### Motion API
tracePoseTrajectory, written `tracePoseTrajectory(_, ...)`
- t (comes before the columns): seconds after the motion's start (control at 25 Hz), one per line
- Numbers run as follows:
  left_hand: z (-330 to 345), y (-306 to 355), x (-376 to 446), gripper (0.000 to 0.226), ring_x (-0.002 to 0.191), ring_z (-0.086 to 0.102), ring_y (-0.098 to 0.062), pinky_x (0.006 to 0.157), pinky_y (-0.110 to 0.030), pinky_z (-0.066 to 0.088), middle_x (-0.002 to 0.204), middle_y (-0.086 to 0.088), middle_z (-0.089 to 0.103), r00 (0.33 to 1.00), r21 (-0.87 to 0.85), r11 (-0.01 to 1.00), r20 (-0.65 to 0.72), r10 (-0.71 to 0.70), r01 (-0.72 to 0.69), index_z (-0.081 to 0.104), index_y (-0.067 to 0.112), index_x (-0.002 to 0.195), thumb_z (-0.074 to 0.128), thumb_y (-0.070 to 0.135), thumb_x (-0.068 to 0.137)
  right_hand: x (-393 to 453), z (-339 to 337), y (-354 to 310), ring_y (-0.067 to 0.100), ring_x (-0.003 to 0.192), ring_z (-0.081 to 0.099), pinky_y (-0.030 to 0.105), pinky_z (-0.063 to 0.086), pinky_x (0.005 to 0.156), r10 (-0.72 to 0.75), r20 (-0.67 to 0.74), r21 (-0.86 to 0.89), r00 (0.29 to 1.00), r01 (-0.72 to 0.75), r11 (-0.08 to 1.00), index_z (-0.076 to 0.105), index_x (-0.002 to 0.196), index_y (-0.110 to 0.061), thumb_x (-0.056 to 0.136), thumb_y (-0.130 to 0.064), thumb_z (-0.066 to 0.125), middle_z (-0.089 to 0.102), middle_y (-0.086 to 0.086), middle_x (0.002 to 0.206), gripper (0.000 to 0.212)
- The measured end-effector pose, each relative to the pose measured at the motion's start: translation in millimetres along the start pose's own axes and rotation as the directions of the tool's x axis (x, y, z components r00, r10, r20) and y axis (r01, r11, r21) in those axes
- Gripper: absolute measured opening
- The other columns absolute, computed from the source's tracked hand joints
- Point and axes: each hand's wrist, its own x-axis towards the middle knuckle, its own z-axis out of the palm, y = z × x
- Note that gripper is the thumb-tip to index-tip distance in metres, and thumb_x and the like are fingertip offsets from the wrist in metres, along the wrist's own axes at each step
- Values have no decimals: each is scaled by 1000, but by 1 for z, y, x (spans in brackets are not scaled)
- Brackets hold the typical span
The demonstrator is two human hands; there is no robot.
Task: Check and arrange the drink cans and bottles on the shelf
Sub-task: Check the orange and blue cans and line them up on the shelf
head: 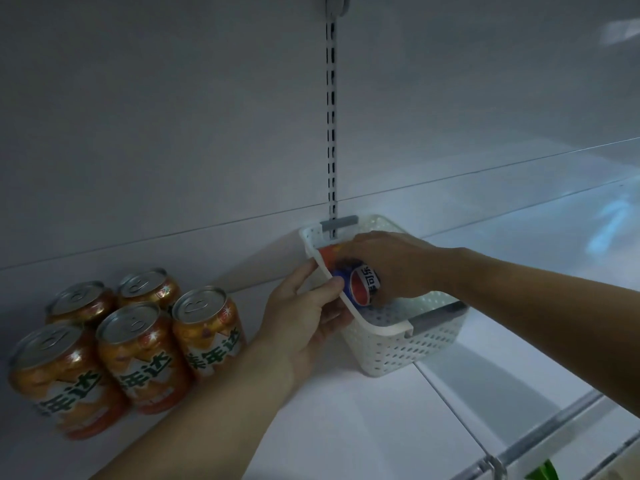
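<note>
Two bare forearms show, no sleeves visible. The left hand and right hand wear no gloves.
</note>
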Motion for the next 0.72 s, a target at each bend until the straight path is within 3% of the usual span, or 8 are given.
tracePoseTrajectory(0.16,3,4,-10,44,104,73,-32,75,-35,63,109,-14,77,1000,-19,1000,-20,-19,19,60,21,133,68,8,92,-13,-22,-5,15,128,53,34,49,106,55,-11,84,998,-54,995,54,143,-35,78,-38,87,58,-8,140,73)
tracePoseTrajectory(0.32,-4,20,-43,33,86,75,-27,66,-32,62,107,-13,74,999,186,982,-45,-11,19,62,21,127,66,15,95,-23,-61,-35,8,114,58,27,51,96,56,-183,136,982,-31,990,56,134,-39,89,-47,76,61,-11,130,49)
tracePoseTrajectory(0.4,-19,42,-72,20,79,73,-21,68,-31,61,95,-7,74,996,305,951,-57,67,-46,65,25,113,64,15,96,-21,-82,-69,4,109,57,28,50,97,34,-230,164,973,5,986,56,128,-44,90,-56,68,61,-15,125,42)
tracePoseTrajectory(0.48,-46,69,-103,20,68,69,-16,68,-35,59,82,-2,73,983,387,909,-31,183,-157,67,20,115,63,13,97,-13,-101,-112,4,113,55,26,44,100,-20,-250,170,968,65,983,56,129,-44,89,-61,61,60,-15,125,44)
tracePoseTrajectory(0.56,-85,93,-137,24,66,69,-11,73,-43,60,80,3,72,961,556,796,15,276,-237,69,23,119,65,18,96,6,-117,-160,6,115,55,26,41,99,-81,-266,182,961,132,974,57,130,-39,93,-59,58,60,-12,123,42)
tracePoseTrajectory(0.64,-138,113,-170,24,80,71,-4,84,-36,61,94,10,74,933,806,537,51,355,-248,71,31,117,67,28,94,36,-128,-215,11,113,57,29,44,99,-160,-287,184,945,218,959,59,130,-36,97,-55,56,61,-10,120,39)
tracePoseTrajectory(0.72,-192,127,-202,25,80,66,-1,78,-21,56,92,11,71,922,945,267,78,378,-189,71,32,117,65,32,93,68,-132,-274,13,112,58,33,46,100,-248,-284,190,926,308,932,60,130,-33,97,-54,55,60,-9,118,39)
